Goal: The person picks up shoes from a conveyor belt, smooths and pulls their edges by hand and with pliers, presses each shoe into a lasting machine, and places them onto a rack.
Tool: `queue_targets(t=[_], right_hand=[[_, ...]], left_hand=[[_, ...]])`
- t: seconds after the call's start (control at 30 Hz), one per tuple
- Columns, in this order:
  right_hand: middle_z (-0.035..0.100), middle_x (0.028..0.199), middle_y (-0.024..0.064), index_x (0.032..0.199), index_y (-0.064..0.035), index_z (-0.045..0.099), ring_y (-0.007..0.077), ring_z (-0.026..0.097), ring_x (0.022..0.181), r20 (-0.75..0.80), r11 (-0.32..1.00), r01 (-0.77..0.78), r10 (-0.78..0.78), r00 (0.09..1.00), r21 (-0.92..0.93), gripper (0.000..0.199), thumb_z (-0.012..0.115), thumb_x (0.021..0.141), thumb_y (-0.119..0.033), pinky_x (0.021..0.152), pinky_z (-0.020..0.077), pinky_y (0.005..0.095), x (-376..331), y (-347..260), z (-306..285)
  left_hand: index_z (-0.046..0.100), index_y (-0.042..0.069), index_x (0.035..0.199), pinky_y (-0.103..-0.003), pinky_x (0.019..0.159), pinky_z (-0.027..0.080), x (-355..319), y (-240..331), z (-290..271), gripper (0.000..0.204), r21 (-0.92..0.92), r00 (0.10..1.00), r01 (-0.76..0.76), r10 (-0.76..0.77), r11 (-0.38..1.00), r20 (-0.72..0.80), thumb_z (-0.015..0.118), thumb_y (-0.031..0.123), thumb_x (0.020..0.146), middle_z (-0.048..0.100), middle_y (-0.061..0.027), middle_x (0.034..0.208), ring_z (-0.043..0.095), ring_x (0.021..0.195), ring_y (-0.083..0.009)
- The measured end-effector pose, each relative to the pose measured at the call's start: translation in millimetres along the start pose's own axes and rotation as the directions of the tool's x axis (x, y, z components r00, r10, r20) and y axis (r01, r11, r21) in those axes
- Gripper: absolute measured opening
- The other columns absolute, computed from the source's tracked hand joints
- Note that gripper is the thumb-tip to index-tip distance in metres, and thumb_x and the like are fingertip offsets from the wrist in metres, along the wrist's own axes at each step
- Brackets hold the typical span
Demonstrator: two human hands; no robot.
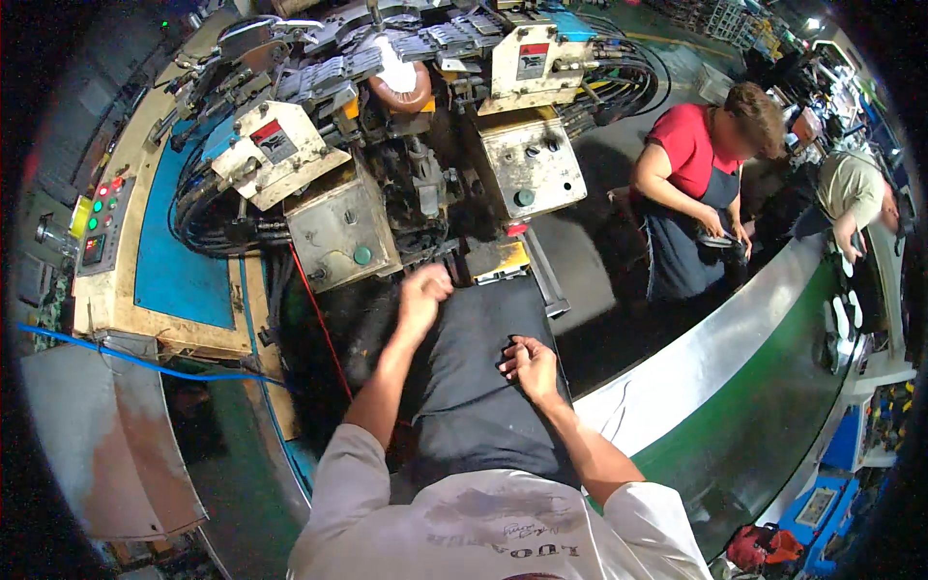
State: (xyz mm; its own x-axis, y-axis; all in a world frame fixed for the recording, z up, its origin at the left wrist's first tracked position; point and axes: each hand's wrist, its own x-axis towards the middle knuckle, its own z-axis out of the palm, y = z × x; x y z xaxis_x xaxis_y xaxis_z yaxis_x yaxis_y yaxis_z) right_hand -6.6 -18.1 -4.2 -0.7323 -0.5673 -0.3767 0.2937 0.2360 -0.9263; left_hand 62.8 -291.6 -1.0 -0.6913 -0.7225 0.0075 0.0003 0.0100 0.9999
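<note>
My left hand point(423, 291) is raised at the left edge of my dark apron point(483, 377), below the machine's control boxes. Its fingers look curled and slightly smeared, and I cannot tell whether they hold anything. On the apron over my lap rests my right hand point(529, 365), its fingers loosely bent and apart, with nothing seen in it. Ahead, a brown rounded piece point(403, 95), like the toe of a shoe, sits in the middle of the machine point(425, 179) under a bright light. Neither hand touches it.
Two metal control boxes point(345, 230) with green buttons jut toward me. At the left stands a button panel point(102, 220) beside a blue board point(184, 242). On my right runs a green conveyor point(744, 377) with a metal edge; a person in red point(688, 155) works beside it.
</note>
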Motion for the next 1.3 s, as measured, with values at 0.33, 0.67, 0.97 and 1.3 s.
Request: queue_targets(t=[0.33, 0.67, 0.97, 1.3], right_hand=[[0.08, 0.096, 0.0166, 0.13, 0.0078, 0.071, 0.0209, 0.079, 0.074, 0.014, 0.958, 0.186, -0.187, 0.982, -0.219, 0.03, 0.058, 0.107, -0.007, 0.072, 0.0625, 0.0323, 2.1, 9.7, 7.4], [0.057, 0.143, 0.0287, 0.144, 0.005, 0.06, 0.0448, 0.055, 0.133, -0.463, 0.679, -0.146, -0.312, 0.829, -0.719, 0.05, 0.068, 0.095, -0.006, 0.114, 0.0459, 0.0503, -82.2, 91.3, -207.2], [0.056, 0.134, 0.029, 0.145, -0.002, 0.054, 0.0469, 0.053, 0.127, -0.49, 0.536, -0.312, -0.228, 0.841, -0.784, 0.06, 0.076, 0.093, -0.022, 0.112, 0.0427, 0.0585, -147.2, 123.6, -197.6], [0.062, 0.108, 0.0225, 0.119, 0.002, 0.063, 0.0359, 0.059, 0.101, -0.677, 0.82, -0.275, -0.174, 0.715, -0.502, 0.041, 0.078, 0.096, -0.029, 0.091, 0.049, 0.0487, -129.5, 205.3, -233.1]], left_hand=[[0.061, -0.008, 0.142, -0.035, 0.101, 0.054, 168.4, 177.6, -72.9, 0.056, 0.138, 0.955, -0.133, 0.164, 0.981, -0.248, 0.054, 0.041, 0.115, 0.075, -0.0157, 0.128, 0.072, 0.116, -0.0208], [0.059, 0.008, 0.144, -0.051, 0.109, 0.054, 241.5, 190.0, -45.9, 0.061, -0.413, 0.968, 0.239, -0.252, 0.879, 0.023, 0.052, 0.059, 0.111, 0.069, -0.0167, 0.139, 0.068, 0.124, -0.0326], [0.058, 0.005, 0.141, -0.051, 0.094, 0.064, 225.2, 190.5, -15.3, 0.043, -0.463, 0.972, 0.232, -0.219, 0.856, 0.083, 0.058, 0.038, 0.113, 0.075, -0.0157, 0.118, 0.075, 0.106, -0.0313], [0.033, 0.0, 0.167, -0.038, 0.124, 0.039, 5.2, 186.8, 29.8, 0.061, -0.232, 0.978, -0.022, 0.07, 0.972, 0.197, 0.057, 0.012, 0.112, 0.052, -0.0149, 0.158, 0.05, 0.145, -0.0238]])
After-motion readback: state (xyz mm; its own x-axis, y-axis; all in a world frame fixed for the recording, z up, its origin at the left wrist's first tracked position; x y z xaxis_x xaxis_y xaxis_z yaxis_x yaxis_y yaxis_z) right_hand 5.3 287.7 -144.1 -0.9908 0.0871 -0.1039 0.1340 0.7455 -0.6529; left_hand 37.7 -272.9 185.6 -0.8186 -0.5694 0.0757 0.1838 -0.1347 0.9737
